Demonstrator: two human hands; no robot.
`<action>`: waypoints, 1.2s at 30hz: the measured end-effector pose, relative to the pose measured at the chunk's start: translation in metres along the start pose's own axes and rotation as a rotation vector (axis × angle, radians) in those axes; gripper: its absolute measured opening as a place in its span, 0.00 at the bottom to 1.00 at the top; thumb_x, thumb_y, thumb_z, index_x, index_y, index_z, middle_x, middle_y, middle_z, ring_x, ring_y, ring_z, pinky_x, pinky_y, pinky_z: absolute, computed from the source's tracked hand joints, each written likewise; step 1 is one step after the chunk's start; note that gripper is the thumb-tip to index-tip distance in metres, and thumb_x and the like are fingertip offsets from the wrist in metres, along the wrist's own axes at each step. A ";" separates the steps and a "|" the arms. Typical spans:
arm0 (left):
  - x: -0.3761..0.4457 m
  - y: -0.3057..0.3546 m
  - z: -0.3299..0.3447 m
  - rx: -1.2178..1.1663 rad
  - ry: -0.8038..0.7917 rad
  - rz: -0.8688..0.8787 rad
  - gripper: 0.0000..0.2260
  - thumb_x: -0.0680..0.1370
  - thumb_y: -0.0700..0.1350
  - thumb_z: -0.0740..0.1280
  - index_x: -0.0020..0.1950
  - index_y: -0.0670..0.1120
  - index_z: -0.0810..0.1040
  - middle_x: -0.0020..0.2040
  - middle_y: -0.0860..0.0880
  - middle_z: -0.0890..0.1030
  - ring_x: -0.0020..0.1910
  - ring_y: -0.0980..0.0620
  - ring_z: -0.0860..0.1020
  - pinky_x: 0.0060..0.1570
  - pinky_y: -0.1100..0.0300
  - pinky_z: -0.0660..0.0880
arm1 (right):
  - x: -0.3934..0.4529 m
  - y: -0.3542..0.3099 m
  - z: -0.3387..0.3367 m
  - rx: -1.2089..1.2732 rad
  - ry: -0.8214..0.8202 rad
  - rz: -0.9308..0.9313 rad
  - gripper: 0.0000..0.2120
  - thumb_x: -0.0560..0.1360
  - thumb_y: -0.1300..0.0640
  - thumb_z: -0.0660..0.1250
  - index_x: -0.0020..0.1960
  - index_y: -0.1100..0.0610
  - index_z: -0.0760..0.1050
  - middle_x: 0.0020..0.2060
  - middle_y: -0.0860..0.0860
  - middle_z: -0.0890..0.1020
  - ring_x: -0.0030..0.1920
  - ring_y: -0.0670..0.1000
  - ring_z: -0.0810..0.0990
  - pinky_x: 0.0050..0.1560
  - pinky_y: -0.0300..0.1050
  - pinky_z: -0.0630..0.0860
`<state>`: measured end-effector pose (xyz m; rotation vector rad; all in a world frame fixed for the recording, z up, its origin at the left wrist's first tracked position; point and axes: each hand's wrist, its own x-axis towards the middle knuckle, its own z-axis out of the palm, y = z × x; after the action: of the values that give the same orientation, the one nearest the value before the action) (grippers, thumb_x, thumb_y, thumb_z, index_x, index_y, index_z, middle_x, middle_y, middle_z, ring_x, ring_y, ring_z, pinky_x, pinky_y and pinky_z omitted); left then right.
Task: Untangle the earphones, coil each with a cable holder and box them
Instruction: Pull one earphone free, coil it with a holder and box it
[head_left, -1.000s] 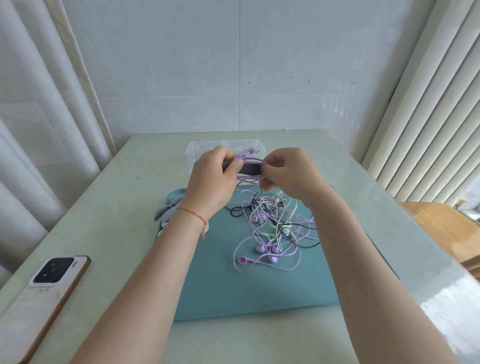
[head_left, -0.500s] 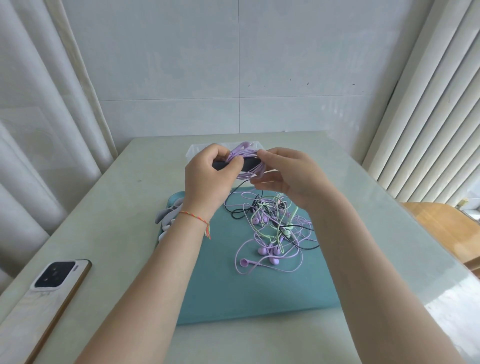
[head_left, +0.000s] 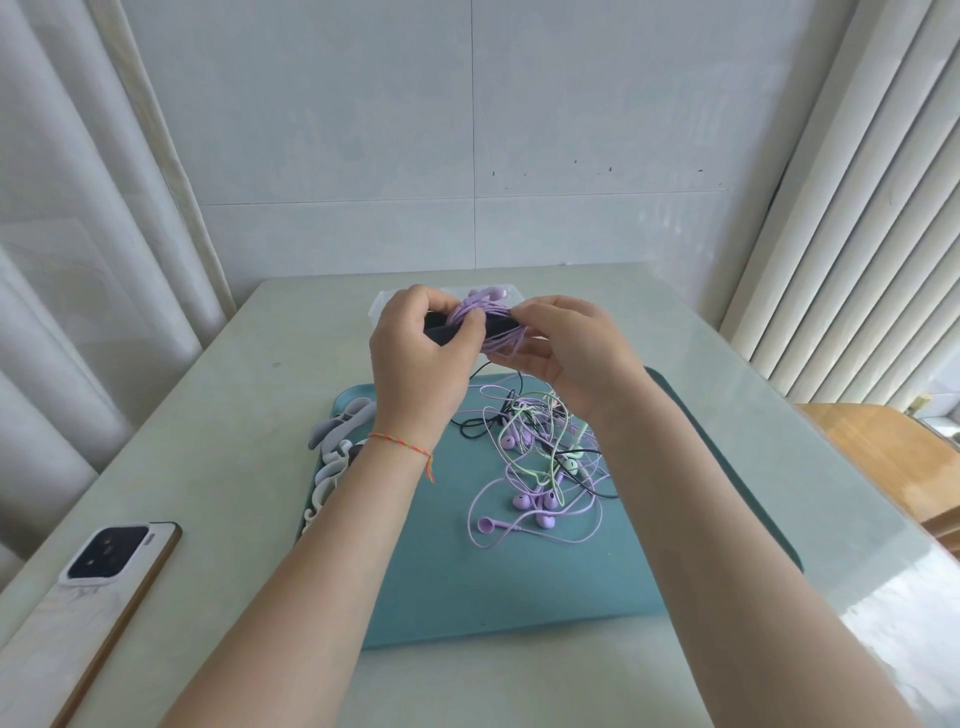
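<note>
your left hand (head_left: 415, 348) grips a dark holder (head_left: 467, 328) with a purple coil (head_left: 485, 312) wound round it, and your right hand (head_left: 566, 343) pinches the coil's other end, both raised above the clear box (head_left: 382, 306). below them the tangle (head_left: 540, 462) of purple, green and black earphones lies on the teal mat (head_left: 519, 582), spare holders (head_left: 337, 447) at its left edge. a phone (head_left: 98, 577) lies on the table (head_left: 218, 467), well left.

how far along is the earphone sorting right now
Early. Nothing visibly boxed: the clear box is mostly hidden behind the hands. In hand: the left hand holds a black cable holder while the right hand wraps a purple earphone cable. Left: the tangle on the teal mat, plus spare holders.
</note>
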<state>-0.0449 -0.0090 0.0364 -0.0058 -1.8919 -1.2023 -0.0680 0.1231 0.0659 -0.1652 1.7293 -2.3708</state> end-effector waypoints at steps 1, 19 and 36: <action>0.000 -0.001 0.000 0.025 0.001 0.052 0.04 0.71 0.40 0.71 0.38 0.44 0.76 0.38 0.50 0.79 0.39 0.52 0.76 0.41 0.68 0.71 | 0.001 0.001 -0.001 -0.019 -0.005 0.000 0.03 0.77 0.68 0.61 0.48 0.67 0.73 0.37 0.62 0.81 0.36 0.58 0.82 0.43 0.49 0.83; -0.001 0.000 -0.002 0.061 -0.023 0.233 0.04 0.71 0.38 0.69 0.42 0.42 0.75 0.41 0.49 0.78 0.40 0.48 0.79 0.40 0.54 0.76 | 0.009 0.010 -0.011 -0.017 -0.049 -0.010 0.04 0.79 0.67 0.61 0.49 0.67 0.73 0.37 0.61 0.81 0.33 0.53 0.83 0.40 0.43 0.82; 0.016 -0.004 -0.006 -0.618 -0.171 -0.668 0.07 0.80 0.41 0.65 0.42 0.42 0.75 0.36 0.44 0.76 0.26 0.53 0.71 0.26 0.65 0.69 | 0.009 0.014 -0.007 0.020 -0.115 -0.134 0.03 0.77 0.65 0.65 0.51 0.62 0.74 0.37 0.56 0.82 0.36 0.52 0.80 0.45 0.46 0.81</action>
<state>-0.0526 -0.0224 0.0453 0.2080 -1.6263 -2.2692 -0.0774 0.1234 0.0502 -0.4188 1.6900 -2.4177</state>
